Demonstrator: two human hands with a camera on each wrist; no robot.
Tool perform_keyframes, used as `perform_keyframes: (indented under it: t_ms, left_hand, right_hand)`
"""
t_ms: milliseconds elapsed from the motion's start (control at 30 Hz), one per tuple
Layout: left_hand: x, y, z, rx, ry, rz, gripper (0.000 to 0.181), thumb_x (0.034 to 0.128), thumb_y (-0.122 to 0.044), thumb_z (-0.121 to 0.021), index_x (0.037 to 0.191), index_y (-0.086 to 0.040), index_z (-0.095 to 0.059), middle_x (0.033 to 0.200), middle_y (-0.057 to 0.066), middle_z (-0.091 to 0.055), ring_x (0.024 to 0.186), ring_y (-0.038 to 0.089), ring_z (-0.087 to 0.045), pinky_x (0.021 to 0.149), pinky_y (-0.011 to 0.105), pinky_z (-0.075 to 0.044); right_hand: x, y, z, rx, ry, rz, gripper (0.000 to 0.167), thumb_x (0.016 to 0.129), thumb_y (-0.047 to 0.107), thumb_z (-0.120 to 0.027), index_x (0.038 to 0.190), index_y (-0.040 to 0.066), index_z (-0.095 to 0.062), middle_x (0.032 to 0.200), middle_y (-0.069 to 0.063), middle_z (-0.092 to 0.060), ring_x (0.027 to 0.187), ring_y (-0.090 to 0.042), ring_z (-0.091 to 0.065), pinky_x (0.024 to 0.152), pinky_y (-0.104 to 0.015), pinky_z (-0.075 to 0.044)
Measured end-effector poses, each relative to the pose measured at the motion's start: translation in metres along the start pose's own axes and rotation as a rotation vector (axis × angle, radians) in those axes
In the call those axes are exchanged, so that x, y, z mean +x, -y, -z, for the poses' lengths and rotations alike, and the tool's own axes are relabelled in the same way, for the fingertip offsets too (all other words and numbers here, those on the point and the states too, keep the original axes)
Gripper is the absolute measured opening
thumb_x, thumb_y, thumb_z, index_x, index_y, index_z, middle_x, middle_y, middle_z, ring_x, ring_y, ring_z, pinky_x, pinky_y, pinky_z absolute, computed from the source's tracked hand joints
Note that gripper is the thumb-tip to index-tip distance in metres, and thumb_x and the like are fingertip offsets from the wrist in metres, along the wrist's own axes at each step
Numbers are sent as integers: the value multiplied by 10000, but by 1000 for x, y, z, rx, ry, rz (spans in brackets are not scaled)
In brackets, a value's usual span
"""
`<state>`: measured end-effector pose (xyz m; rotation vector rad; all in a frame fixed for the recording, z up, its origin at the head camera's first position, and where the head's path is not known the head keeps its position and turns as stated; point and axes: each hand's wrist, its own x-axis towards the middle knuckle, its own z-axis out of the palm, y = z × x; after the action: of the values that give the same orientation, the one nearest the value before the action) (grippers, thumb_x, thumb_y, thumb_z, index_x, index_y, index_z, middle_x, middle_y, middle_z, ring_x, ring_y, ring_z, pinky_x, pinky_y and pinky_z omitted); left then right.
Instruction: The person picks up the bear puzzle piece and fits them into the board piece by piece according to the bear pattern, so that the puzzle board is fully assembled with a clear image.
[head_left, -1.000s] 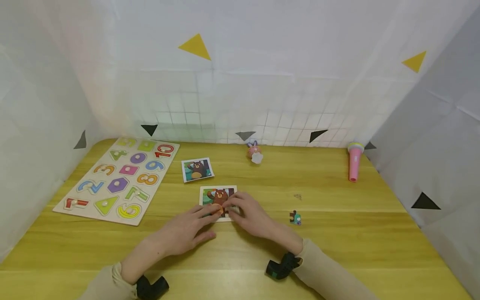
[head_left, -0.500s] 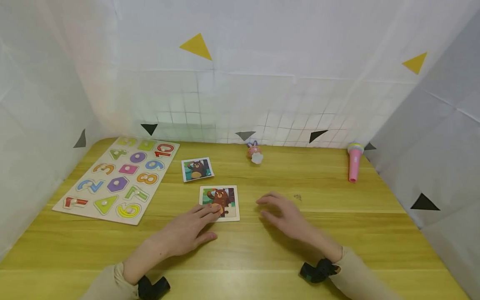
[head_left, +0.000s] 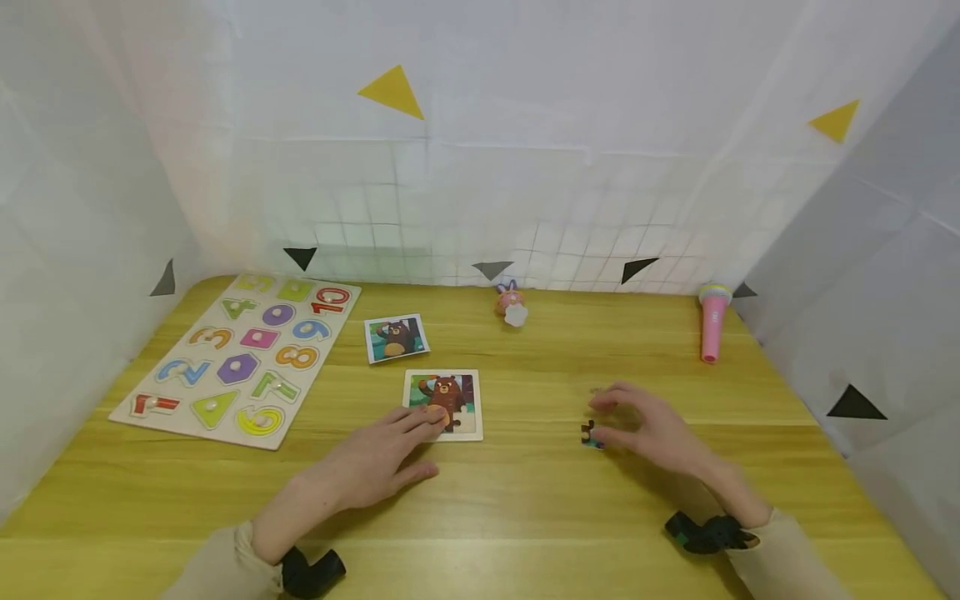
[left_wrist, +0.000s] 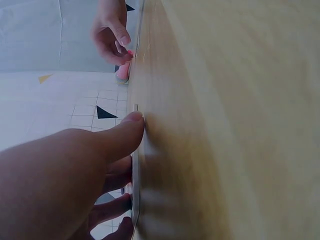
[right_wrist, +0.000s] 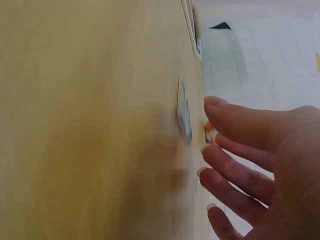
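My left hand rests its fingertips on the lower left of a square bear jigsaw puzzle, whose lower right corner shows a pale bare patch. A loose jigsaw piece, dark brown and teal, lies on the table to the right. Over that piece is my right hand, thumb and fingers apart; the thumb hides part of it. In the right wrist view the piece lies flat, with a gap between it and my thumb. The left wrist view has my left thumb beside the puzzle's edge.
Behind the puzzle lies a bear picture card. A number-and-shape peg board is at the left. At the back stand a small rabbit-eared figure and, far right, a pink toy microphone. White sheets enclose the table.
My right hand has left the puzzle and moved right, to the loose piece. The left hand stays on the puzzle.
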<state>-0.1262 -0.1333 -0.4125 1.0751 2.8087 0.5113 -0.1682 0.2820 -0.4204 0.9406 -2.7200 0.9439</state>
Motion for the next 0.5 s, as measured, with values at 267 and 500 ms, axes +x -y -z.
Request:
perform_keyframes:
  t_ms: [267, 500]
  left_hand:
    - [0, 0, 0, -21, 10, 2, 551, 1025, -413, -544, 1489, -121, -487, 1600, 11, -378, 1461, 276, -361, 1154, 471, -377]
    - [1, 1, 0, -18, 18, 7, 562, 1024, -427, -539, 1503, -139, -471, 1606, 3, -368, 1459, 272, -362, 1155, 473, -375]
  right_hand:
    - [-3, -7, 8, -5, 78, -58, 339, 786, 358, -855, 1047, 201, -707, 1028, 92, -664, 969, -109, -642, 862, -312, -556]
    - [-4, -10, 6, -39, 82, -39, 378, 739, 417, -875, 1019, 227, -705, 1030, 98, -646, 988, -103, -603, 888, -314, -506]
